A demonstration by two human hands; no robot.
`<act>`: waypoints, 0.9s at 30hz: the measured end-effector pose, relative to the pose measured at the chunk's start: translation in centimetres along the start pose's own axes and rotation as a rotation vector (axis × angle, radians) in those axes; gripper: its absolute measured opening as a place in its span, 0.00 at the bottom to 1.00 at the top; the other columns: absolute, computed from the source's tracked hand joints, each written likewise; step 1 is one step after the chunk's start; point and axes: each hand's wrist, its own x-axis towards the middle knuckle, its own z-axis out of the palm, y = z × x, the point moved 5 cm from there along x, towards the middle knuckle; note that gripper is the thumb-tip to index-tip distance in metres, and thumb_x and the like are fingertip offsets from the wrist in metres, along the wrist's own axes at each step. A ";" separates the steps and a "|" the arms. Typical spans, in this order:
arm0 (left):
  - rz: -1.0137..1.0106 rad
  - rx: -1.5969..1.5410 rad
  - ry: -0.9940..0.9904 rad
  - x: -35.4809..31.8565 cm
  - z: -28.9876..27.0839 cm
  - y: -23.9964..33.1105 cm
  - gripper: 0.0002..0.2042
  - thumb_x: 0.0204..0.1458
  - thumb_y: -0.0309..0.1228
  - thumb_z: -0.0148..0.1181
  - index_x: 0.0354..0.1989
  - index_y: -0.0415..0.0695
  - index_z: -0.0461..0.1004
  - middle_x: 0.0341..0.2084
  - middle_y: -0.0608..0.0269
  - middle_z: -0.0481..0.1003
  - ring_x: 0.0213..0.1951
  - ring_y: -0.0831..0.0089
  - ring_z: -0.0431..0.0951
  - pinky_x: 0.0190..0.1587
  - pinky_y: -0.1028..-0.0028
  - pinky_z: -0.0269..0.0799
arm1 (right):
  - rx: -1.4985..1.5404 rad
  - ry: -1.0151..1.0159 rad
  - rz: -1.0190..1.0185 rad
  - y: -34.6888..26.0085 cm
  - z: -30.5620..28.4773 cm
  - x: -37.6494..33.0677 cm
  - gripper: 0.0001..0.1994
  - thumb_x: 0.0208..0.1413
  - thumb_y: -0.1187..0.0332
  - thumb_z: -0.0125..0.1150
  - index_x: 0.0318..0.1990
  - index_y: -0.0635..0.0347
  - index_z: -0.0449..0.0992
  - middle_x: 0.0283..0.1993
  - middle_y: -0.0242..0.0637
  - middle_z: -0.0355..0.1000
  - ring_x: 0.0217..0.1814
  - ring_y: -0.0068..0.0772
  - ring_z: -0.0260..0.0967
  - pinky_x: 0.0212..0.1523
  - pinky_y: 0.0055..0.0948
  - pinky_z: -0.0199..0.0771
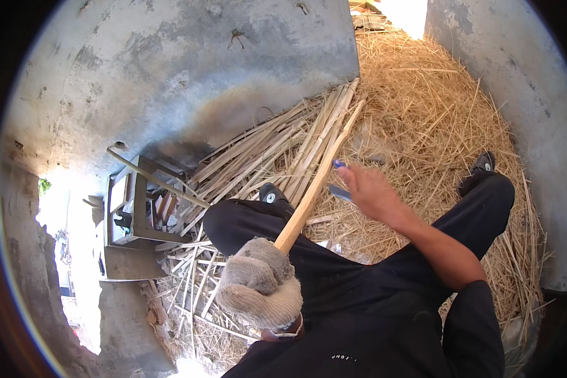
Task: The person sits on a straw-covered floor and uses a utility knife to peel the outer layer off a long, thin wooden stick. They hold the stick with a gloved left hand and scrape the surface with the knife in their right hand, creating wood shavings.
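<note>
A person sits on the ground with a black shirt [384, 327] filling the near edge of the view and the legs, in black trousers [346, 258], bent and spread apart. Nearest is the left hand [261, 283], in a thick grey-brown knitted glove, with a pale band [286, 332] around the wrist. Its fingers are wrapped closely around the near end of a peeled wooden stick [309, 201]. The stick slants away from the glove, over the left leg, toward the upper right; whether its far end touches the wood beneath cannot be told.

Just to the right of the stick is the bare right hand [377, 194]. Its fingers are curled in around a flat grey blade [341, 193], which juts out toward the stick; the handle is hidden. Something small and blue [339, 164] shows at the fingertips, too small to make out.

Beyond the knees are two dark shoes, the left one [274, 194] beside the stick and the right one [483, 162] on loose straw [428, 107]. Long split strips of wood [252, 142] lie in a heap left of the straw. Farther left stands an open wooden box [146, 234] with odds and ends inside, and a thin pole [160, 181] slants across it. Stained grey walls [189, 57] rise behind.
</note>
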 end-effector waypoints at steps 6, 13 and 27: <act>0.005 0.005 0.104 0.4 -0.6 -0.7 0.26 0.68 0.52 0.35 0.16 0.54 0.53 0.09 0.75 0.48 0.12 0.81 0.50 0.13 0.81 0.45 | 0.268 0.011 0.094 -3.3 -4.0 -0.2 0.13 0.67 0.60 0.50 0.41 0.64 0.68 0.23 0.49 0.68 0.25 0.54 0.70 0.27 0.47 0.65; 0.015 0.015 0.083 0.6 -1.0 -0.6 0.26 0.68 0.52 0.36 0.16 0.54 0.53 0.09 0.75 0.48 0.12 0.81 0.50 0.13 0.81 0.46 | 0.209 0.031 0.093 0.5 -2.7 -0.5 0.15 0.66 0.58 0.52 0.41 0.64 0.69 0.23 0.50 0.70 0.26 0.52 0.71 0.29 0.44 0.66; -0.038 -0.058 0.173 0.3 -1.3 -0.8 0.25 0.69 0.48 0.35 0.16 0.55 0.53 0.09 0.75 0.49 0.12 0.82 0.51 0.11 0.82 0.46 | 0.512 -0.139 0.360 1.6 -2.4 -2.3 0.18 0.62 0.60 0.50 0.25 0.64 0.71 0.16 0.29 0.61 0.19 0.20 0.57 0.22 0.28 0.58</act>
